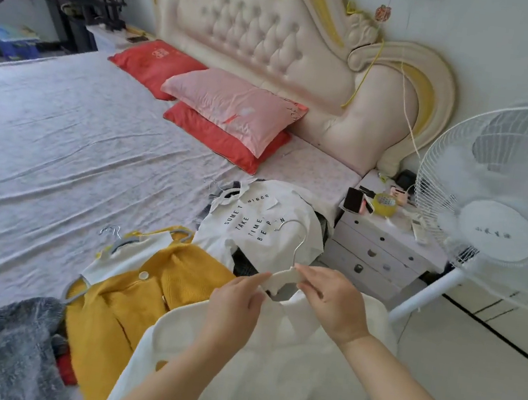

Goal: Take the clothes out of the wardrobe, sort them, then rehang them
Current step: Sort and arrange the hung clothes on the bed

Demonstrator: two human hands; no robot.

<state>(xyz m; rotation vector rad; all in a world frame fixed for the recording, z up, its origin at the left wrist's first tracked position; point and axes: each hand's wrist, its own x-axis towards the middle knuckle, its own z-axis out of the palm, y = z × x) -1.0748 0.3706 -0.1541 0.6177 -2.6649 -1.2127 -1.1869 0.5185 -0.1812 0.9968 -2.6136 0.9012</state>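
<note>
Two hands, left hand [235, 307] and right hand [331, 301], pinch a curved hanger [282, 278].

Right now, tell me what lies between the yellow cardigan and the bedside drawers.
In the head view, a white lettered T-shirt lies between the yellow cardigan and the bedside drawers, draped over darker clothes.

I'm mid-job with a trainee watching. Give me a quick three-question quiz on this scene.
1. True or false: the left hand and the right hand both hold the white hanger.
2. Which garment lies nearest the nightstand? A yellow cardigan; B printed white T-shirt; C grey fuzzy garment.
3. Fill in: the fan stands on the person's ___ side.
Key: 1 true; 2 B; 3 right.
</note>
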